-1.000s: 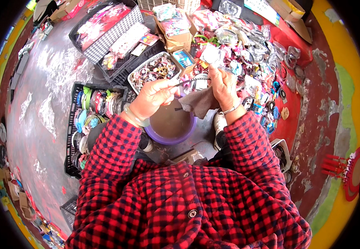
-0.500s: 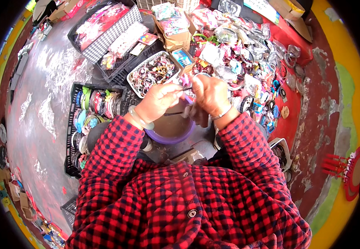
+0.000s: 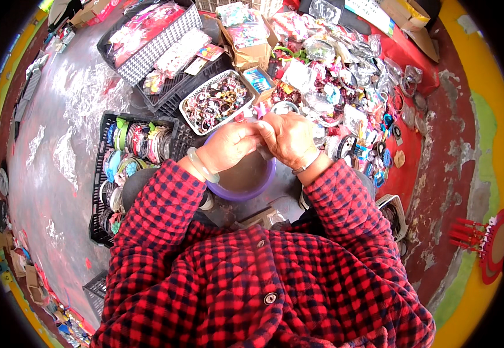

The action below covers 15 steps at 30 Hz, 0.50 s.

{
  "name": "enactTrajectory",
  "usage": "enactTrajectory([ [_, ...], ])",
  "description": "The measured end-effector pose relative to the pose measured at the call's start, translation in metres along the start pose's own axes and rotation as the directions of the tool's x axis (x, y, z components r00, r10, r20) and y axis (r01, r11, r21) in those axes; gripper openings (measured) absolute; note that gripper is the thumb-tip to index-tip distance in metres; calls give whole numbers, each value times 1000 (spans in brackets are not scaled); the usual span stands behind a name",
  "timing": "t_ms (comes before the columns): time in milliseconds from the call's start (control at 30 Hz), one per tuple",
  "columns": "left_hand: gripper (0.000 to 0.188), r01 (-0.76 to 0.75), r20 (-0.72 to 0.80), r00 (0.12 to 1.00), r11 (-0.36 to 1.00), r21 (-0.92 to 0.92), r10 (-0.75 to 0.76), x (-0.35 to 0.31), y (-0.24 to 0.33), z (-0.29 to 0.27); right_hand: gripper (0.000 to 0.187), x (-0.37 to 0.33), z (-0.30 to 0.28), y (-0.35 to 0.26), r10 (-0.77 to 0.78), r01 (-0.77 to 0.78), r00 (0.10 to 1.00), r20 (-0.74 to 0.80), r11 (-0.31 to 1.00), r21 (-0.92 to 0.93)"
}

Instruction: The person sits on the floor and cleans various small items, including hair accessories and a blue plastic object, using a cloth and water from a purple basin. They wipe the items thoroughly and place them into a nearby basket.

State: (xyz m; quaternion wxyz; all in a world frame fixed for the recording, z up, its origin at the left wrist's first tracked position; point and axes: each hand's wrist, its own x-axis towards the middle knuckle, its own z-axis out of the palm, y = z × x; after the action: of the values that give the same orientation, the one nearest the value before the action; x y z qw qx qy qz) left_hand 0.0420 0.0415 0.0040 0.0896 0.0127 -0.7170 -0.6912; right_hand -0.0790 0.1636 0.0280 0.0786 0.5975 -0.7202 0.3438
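The left hand [image 3: 231, 142] and right hand [image 3: 289, 139] meet with curled fingers, squeezed close. A bit of grey cloth [image 3: 265, 153] pokes out at 6 o'clock, under the right hand; I cannot tell what else they hold. Around the hands, a purple tub [image 3: 234, 195] of cloudy water is at 7 o'clock, a white basket [image 3: 224, 120] of hair things at 10, and a black crate [image 3: 97, 191] near 9. A big heap [image 3: 327, 87] lies on red cloth [image 3: 407, 174] at 2 o'clock. Far out at 9, the grey floor [image 3: 49, 174] has white scuffs; at 3, green and yellow paint [image 3: 487, 116] peels
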Motion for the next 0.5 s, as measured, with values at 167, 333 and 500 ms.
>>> enactTrajectory([
  [167, 16, 32, -84, 995, 969, -244, -53, -5, 13, -14, 40, 6, -14, 18, 390, -352, 918, -69, 883, 309],
  [333, 19, -17, -85, 996, 918, -395, -18, -6, 13, -24, 50, 4, -14, 40, 565, -451, 824, 51, 599, 662],
  [500, 23, 101, 84, 992, 987, -123, -91, -4, 19, -36, 45, 5, -19, 36, 556, -481, 828, 69, 642, 596],
])
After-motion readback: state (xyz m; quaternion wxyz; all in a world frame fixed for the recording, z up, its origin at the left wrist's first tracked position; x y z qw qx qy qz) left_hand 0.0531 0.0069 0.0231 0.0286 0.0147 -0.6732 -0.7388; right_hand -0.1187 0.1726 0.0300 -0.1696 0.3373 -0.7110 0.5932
